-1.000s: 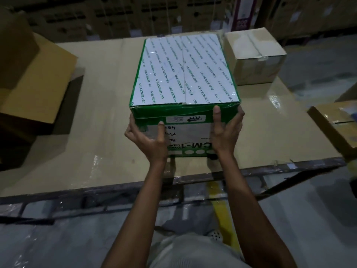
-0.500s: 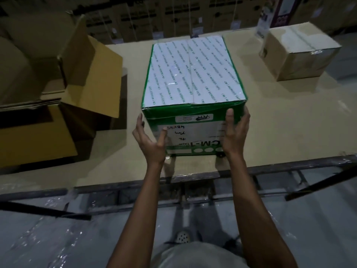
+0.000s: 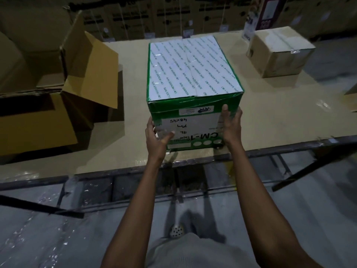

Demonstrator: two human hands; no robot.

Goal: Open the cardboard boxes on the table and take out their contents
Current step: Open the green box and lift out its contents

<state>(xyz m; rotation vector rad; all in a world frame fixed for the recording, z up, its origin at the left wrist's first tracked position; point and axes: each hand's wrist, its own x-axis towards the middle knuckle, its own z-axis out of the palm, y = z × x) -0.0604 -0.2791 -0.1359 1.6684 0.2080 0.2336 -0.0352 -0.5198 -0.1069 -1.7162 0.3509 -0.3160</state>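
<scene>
Green cardboard lay under both palms. The left hand (image 3: pixel 156 135) clasped the near left corner of the green box (image 3: pixel 193 74), with its thumb bent across the near face and its fingers wrapped round the left side. The right hand (image 3: pixel 230 126) clasped the near right corner, thumb pointing up the near face, fingers out of sight round the right side. The box appeared to rest on the table (image 3: pixel 270 117), just inside the near edge. Its flaps were shut under a white printed top with a seam running near to far. Its near face bore handwriting and upside-down print. To the left sat an open brown box (image 3: pixel 48 124), its flaps raised. At the far right stood a sealed brown box (image 3: pixel 278 53), taped across the top and well apart from the green one. Stacked cartons (image 3: pixel 135 16) lined the far background.
</scene>
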